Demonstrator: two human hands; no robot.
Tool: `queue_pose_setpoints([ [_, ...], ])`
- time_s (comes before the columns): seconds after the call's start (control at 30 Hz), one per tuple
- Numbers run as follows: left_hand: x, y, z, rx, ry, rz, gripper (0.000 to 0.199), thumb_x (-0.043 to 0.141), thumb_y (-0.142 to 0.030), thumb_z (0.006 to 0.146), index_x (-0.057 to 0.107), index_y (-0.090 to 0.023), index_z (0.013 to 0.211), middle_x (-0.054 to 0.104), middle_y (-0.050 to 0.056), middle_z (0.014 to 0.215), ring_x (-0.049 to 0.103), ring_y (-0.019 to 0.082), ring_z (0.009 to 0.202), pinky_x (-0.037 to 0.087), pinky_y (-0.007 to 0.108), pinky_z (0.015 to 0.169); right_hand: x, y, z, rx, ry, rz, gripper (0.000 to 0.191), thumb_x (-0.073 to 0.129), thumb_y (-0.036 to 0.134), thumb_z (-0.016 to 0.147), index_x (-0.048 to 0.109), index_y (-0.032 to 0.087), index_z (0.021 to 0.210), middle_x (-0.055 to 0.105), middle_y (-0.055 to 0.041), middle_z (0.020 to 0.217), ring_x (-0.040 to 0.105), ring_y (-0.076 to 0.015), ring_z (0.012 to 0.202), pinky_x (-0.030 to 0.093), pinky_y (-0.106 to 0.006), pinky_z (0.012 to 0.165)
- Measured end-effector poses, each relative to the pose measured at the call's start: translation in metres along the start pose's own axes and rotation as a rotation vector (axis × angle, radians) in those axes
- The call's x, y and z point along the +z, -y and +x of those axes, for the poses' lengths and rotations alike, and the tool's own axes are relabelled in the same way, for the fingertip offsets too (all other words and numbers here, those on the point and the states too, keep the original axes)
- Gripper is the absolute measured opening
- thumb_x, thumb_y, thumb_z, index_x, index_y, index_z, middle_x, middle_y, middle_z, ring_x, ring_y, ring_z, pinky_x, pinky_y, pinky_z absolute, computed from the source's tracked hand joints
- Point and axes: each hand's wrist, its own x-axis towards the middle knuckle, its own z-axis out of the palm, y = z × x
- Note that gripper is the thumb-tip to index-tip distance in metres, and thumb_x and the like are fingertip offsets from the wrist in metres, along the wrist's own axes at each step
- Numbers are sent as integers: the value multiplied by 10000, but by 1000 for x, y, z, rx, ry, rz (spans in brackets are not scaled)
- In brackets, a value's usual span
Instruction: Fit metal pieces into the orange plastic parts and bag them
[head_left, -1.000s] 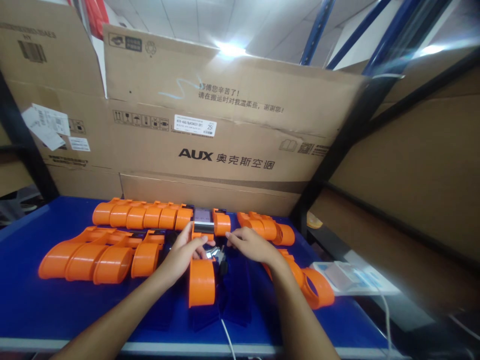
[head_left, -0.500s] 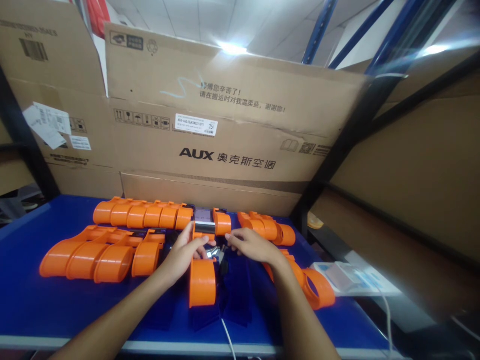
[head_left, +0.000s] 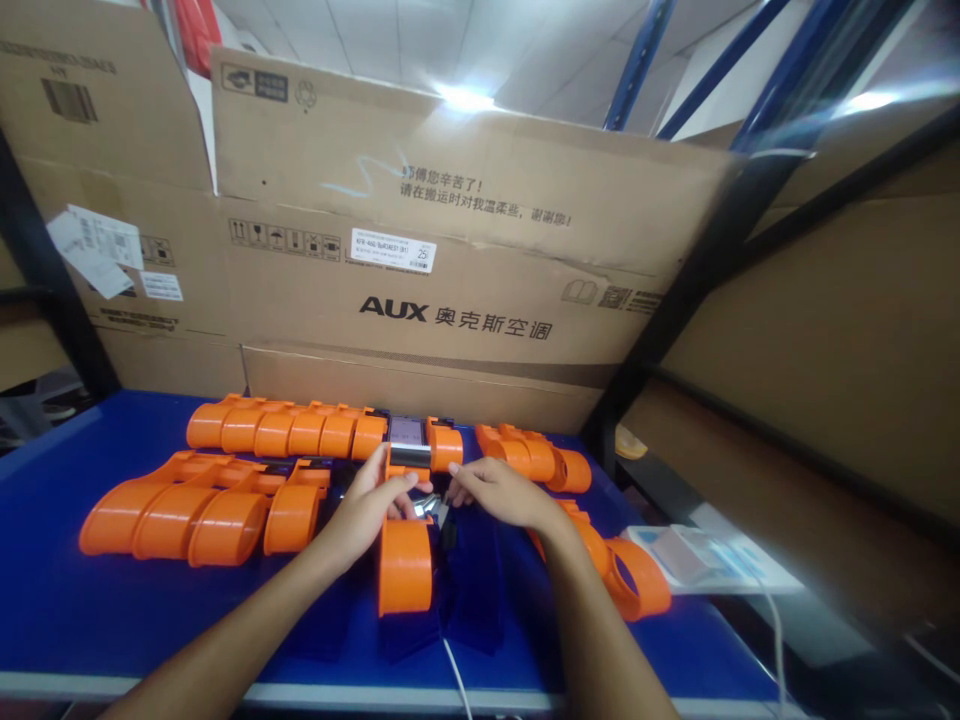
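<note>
At the middle of the blue table, my left hand (head_left: 369, 500) is closed around an orange-based device with a small grey screen (head_left: 408, 432). The thumb and fingers lie at its lower orange edge. Just right of it, my right hand (head_left: 501, 488) is closed, fingertips pinched together beside small shiny metal pieces (head_left: 430, 506). What the fingertips hold, if anything, is too small to make out. Below the hands stands an orange ring-shaped part (head_left: 406, 568), with a dark piece beside it. Another orange ring part (head_left: 445, 450) stands right of the screen.
Rows of orange ring parts (head_left: 271, 430) line the back left, with larger ones (head_left: 225, 525) in front. More orange parts (head_left: 525, 455) stand at right, near a white tray (head_left: 750, 570). A white cable (head_left: 455, 675) crosses the front edge. Cardboard (head_left: 450, 350) walls the back.
My right fingertips have shifted slightly left and down, toward the shiny metal pieces. The left hand and the device stay in place.
</note>
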Motion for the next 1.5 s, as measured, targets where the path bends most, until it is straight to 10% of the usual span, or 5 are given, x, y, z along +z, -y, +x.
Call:
queue_pose_setpoints([
  [0.83,-1,2,-1,28,21,13,429,683,-418,856,537,-193,1192,758,119,1055,648,119,612,422,214,538,-10,-2,-4,47,-194,-272,289,540,346,934,638,181,718,665,-20,655,580,-162,613,389,-266,583],
  [1.5,-1,2,-1,30,20,15,421,680,-413,857,525,-192,1181,767,104,982,648,129,614,434,218,545,-4,-12,4,157,10,-134,564,409,551,1003,712,171,716,655,-32,565,590,-168,564,424,-271,600],
])
